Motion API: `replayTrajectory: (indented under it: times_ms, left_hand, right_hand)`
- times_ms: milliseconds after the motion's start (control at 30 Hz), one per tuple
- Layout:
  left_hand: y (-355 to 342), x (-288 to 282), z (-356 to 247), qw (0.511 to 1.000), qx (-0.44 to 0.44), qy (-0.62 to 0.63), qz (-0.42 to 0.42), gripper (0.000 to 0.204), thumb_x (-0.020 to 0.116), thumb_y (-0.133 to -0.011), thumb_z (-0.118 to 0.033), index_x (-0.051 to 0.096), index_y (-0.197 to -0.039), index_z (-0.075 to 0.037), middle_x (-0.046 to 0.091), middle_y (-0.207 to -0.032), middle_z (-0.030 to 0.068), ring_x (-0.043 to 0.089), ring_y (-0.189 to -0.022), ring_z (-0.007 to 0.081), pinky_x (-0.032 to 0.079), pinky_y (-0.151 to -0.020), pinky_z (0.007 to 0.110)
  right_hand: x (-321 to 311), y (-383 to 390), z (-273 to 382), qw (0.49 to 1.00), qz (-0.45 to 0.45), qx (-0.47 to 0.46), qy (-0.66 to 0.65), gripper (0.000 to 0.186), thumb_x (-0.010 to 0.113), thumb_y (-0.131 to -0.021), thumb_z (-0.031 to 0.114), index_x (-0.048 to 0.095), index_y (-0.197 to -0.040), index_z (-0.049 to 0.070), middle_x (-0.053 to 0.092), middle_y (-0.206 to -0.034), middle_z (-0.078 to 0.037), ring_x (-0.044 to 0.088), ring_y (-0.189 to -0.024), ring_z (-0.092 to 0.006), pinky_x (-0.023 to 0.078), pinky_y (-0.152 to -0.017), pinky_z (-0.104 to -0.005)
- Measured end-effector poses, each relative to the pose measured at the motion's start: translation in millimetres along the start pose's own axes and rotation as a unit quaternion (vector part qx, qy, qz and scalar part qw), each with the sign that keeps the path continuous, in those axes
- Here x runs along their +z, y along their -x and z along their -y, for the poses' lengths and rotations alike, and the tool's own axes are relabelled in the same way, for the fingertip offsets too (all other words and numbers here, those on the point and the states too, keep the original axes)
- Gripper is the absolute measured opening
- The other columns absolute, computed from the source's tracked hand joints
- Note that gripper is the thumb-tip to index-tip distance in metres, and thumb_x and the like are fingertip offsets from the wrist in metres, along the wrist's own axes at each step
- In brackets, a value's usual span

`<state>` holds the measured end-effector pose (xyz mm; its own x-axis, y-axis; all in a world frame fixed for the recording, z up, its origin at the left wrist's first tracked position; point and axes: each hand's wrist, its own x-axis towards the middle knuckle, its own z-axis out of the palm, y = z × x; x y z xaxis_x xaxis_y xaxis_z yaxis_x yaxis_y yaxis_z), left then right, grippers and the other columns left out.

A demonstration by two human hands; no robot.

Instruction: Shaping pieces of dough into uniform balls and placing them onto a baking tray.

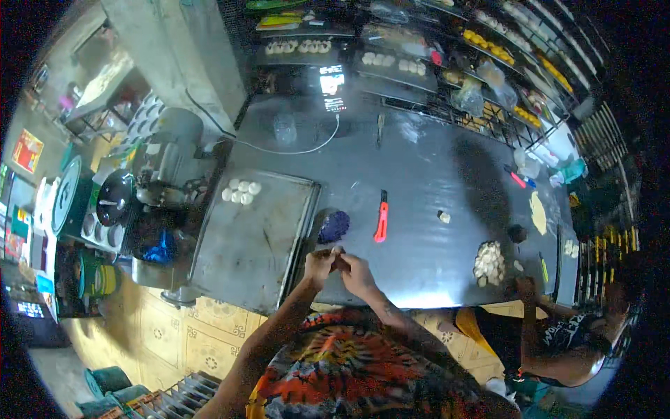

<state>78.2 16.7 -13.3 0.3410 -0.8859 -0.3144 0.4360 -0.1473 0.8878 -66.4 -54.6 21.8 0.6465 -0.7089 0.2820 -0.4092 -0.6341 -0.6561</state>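
Observation:
My left hand (320,266) and my right hand (358,274) meet at the table's near edge, fingertips pinched together. Whatever lies between the fingers is too small and too covered to make out. Just beyond them sits a mound of purple filling or dough (334,227). To its right lies a red box cutter (381,218), pointing away from me. On the left, a dark baking tray (258,230) carries a cluster of several round white dough balls (241,190) near its far left corner.
A heap of pale dough pieces (490,265) lies on the right, near a co-worker's arm (530,321). A small dough piece (444,217) rests mid-table. A lit phone (333,87) with a white cable (300,151) stands at the back. Racks of filled trays (398,65) rise behind.

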Motion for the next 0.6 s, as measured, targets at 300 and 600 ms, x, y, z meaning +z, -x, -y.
replayTrajectory:
  times_ms: [300,600]
  left_hand:
    - [15,-6,-3,0.993,-0.076,0.077,0.052,0.025,0.075,-0.088,-0.017,0.071,-0.102,0.003,0.071,-0.082,0.0075,0.063,-0.066,0.0149,0.05,-0.06,0.027]
    - [22,44,-4,0.982,0.105,-0.143,0.058,0.022,0.075,-0.086,-0.019,0.071,-0.096,0.001,0.069,-0.079,0.0072,0.063,-0.069,0.016,0.054,-0.065,0.028]
  right_hand:
    - [2,20,-25,0.881,0.097,0.268,-0.377,0.03,0.067,-0.087,0.002,0.066,-0.117,-0.002,0.065,-0.088,-0.005,0.059,-0.071,-0.0162,0.047,-0.063,-0.0257]
    - [-47,9,-41,0.965,0.048,0.07,-0.247,0.017,0.069,-0.083,-0.001,0.068,-0.1,-0.002,0.064,-0.085,-0.007,0.059,-0.074,-0.0172,0.046,-0.066,-0.0291]
